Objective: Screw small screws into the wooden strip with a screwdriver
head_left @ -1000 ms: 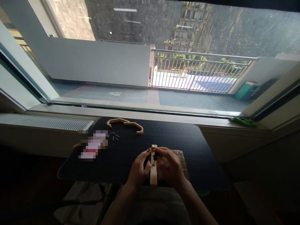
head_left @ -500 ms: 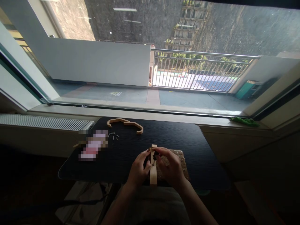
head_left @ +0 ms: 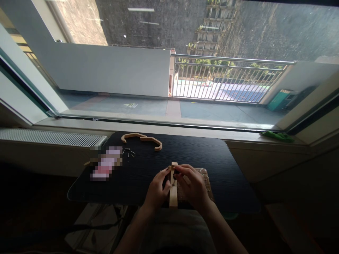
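Observation:
A pale wooden strip [head_left: 173,197] runs toward me along the left side of a brown, woven-looking square panel [head_left: 203,176] at the table's near edge. My left hand [head_left: 157,187] curls against the strip's left side, its fingertips closed at the far part, by a small wooden bit. From the right, my right hand [head_left: 194,185] reaches over the panel and pinches a small dark knob-like piece [head_left: 175,175] above the strip. A thin shank shows below that piece. The exact kind of the dark piece is hard to make out, and my fingers partly hide it.
On the black table [head_left: 190,148], two curved wooden pieces [head_left: 150,139] lie end to end at the back. Several screws [head_left: 129,152] are scattered left of them, beside a blurred pinkish packet [head_left: 107,164]. A radiator [head_left: 53,137] and window sill [head_left: 198,131] border the table. A green cloth [head_left: 278,136] rests on the sill.
My right hand's fingers have shifted slightly around the small dark piece. My left hand stays against the strip. The whole view has moved by a hair.

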Available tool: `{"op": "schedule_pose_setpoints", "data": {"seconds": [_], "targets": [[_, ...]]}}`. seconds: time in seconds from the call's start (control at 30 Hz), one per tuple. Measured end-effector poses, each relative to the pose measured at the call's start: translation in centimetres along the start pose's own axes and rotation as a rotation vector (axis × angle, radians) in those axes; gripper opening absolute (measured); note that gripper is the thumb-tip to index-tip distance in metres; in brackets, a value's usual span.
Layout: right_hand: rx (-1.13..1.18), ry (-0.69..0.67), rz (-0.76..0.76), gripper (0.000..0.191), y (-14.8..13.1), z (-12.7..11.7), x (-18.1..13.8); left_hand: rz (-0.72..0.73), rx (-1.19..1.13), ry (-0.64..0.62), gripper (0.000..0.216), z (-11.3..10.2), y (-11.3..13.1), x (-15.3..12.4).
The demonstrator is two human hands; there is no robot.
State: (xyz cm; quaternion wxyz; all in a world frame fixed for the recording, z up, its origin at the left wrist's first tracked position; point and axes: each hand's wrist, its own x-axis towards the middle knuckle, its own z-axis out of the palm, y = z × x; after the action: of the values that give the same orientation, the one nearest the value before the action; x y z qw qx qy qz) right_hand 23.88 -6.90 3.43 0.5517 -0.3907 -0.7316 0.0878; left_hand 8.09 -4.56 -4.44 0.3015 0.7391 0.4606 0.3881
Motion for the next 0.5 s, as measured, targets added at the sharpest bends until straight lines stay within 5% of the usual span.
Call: {"op": "schedule_pose_setpoints", "data": {"seconds": [0.5], "targets": [[-0.022, 0.034, 0.005, 0.023, 0.02, 0.09, 0.16, 0.008, -0.004, 0.008, 0.043, -0.02, -0.09, 0.01]]}}
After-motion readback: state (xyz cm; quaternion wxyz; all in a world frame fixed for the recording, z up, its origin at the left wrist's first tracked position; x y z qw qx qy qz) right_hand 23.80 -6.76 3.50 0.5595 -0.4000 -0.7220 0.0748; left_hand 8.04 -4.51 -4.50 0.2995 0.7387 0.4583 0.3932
